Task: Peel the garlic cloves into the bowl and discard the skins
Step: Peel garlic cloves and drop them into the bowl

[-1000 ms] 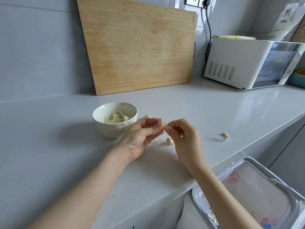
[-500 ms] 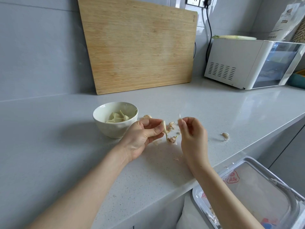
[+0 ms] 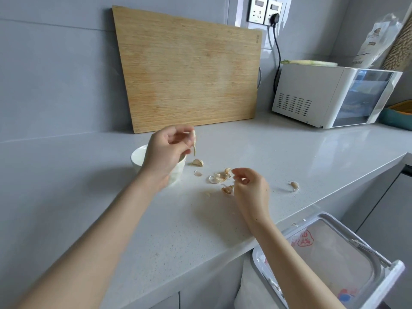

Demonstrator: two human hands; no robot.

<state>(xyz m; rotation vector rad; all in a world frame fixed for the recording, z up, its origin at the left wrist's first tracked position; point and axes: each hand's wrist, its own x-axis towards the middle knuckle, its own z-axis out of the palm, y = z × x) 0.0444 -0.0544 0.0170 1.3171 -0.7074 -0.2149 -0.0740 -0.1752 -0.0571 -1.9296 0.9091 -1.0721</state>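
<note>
My left hand is lifted over the white bowl and hides most of it. Its fingertips pinch a garlic clove with a strip of skin hanging down. My right hand hovers low over the counter, fingers loosely curled, nothing visible in them. Just left of it lie loose garlic skins, and another skin piece lies by its fingers. One clove rests beside the bowl, another clove lies alone to the right.
A white lined trash bin stands open below the counter edge at lower right. A wooden cutting board leans on the back wall. A white countertop oven sits at the back right, plugged into a socket.
My left hand rose and moved back over the bowl with the clove. My right hand parted from it and sank toward the skins on the counter. The camera view tilted up.
</note>
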